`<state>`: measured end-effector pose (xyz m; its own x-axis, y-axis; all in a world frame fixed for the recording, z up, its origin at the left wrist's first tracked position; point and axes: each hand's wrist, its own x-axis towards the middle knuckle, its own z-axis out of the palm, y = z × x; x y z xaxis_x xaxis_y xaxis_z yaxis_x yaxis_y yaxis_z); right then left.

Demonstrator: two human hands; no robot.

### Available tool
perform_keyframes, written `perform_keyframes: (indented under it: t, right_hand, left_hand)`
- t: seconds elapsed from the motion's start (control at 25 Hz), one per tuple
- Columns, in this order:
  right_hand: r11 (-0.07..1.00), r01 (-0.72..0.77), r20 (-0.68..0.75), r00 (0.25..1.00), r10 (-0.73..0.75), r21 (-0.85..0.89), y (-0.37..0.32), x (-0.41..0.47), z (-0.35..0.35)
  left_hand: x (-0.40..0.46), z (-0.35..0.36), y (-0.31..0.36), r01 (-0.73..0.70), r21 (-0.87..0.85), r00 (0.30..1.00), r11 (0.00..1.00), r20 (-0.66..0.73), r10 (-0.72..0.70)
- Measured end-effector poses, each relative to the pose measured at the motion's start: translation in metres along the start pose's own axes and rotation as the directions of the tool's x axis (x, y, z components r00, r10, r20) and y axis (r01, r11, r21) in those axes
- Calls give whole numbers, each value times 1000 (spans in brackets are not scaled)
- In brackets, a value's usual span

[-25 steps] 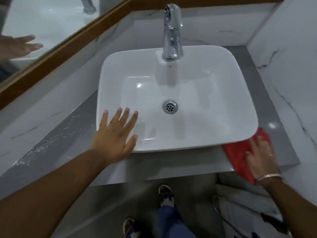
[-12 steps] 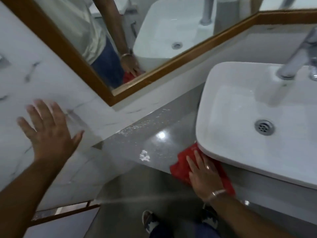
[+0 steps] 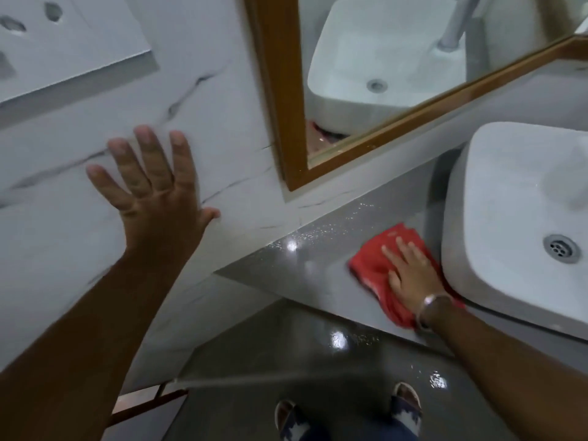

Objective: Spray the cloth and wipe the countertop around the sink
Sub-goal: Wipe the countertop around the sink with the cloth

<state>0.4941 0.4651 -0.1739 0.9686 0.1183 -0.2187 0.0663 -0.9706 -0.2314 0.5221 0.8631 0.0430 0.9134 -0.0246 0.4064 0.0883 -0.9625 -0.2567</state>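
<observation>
- Head view looks down on a grey countertop (image 3: 321, 275) with a white sink (image 3: 515, 218) at the right edge.
- A red cloth (image 3: 378, 265) lies flat on the countertop, just beside the sink's left wall and touching it along its near side.
- The right hand (image 3: 410, 272) presses down on the cloth, palm flat and fingers (image 3: 391, 253) stretched out and slightly spread; it pins the cloth rather than gripping it.
- A metal bangle (image 3: 432, 300) sits on the right wrist.
- The left hand (image 3: 156, 192) is raised in front of the white marble wall (image 3: 222, 122), fingers spread wide and holding nothing; whether the palm touches the wall cannot be told.
- White specks and a bright glare spot show on the countertop to the left of the cloth, near the wall.
- A mirror (image 3: 381, 58) in a wooden frame (image 3: 273, 90) hangs above the countertop and reflects the sink and a bit of red at its lower corner.
- The sink's drain (image 3: 561, 248) shows at the right edge.
- Below the countertop's front edge the dark floor (image 3: 318, 361) is glossy, and the person's two feet (image 3: 292, 418) stand on it.
</observation>
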Motion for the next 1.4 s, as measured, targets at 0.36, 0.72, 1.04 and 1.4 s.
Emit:
perform_keyframes:
  t: [0.36,0.72,1.04,1.4]
  right_hand:
    - [978,204,-86,975,-206,-34,-86,-14,31]
    - [950,-291,-163,938,307,113,-175,87,3]
    - [997,29,-198,979,-43,-73,-81,87,3]
    - [723,679,232,729,-644,-124,-238,47,51]
  left_hand:
    - [5,-2,-10,-114,48,978,992,-172,121]
    - [29,-12,-3,-145,-43,984,988,-110,140]
    - [29,-12,-3,-93,-33,993,995,-75,90]
    - [29,-19,5,-98,133,984,986,-133,116]
